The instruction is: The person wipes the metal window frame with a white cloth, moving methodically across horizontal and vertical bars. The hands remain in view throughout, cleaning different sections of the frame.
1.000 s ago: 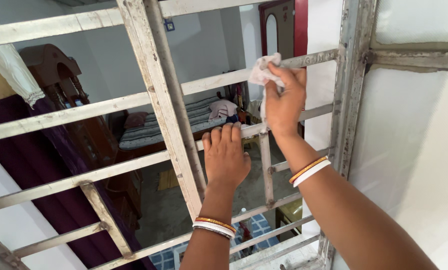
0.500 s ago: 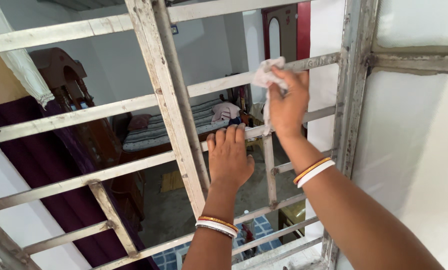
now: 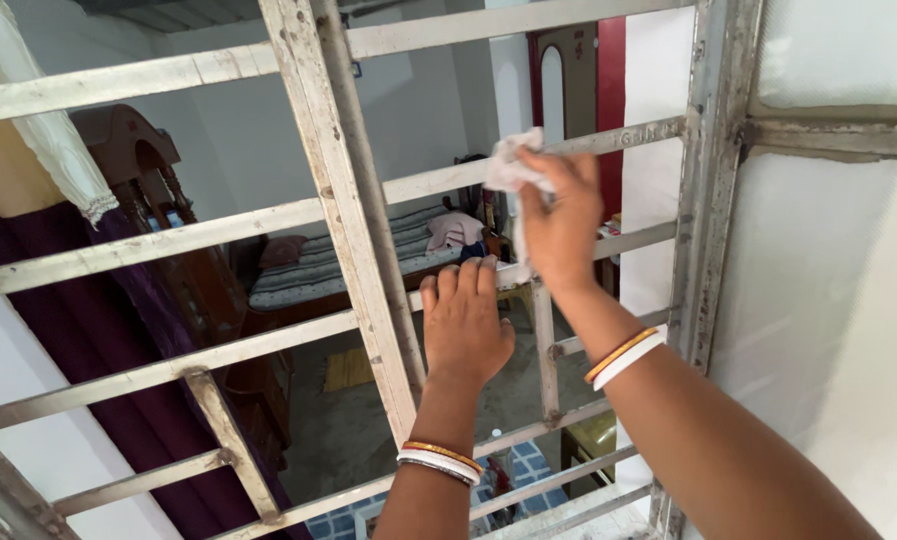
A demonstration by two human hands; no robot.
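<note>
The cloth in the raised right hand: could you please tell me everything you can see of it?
The cloth is a small, pale, whitish rag, soft and crumpled as it looks. The right hand bunches it against a horizontal bar of the worn, pale metal window grille, near the upper middle of the view. Most of it bulges out left of the fingers; a thin strip hangs down beside the hand. The left hand grips a lower bar and does not touch it.

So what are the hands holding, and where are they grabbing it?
The right hand holds a crumpled white cloth, bunched at its top against a window bar. The left hand grips a lower bar, fingers over it.
</note>
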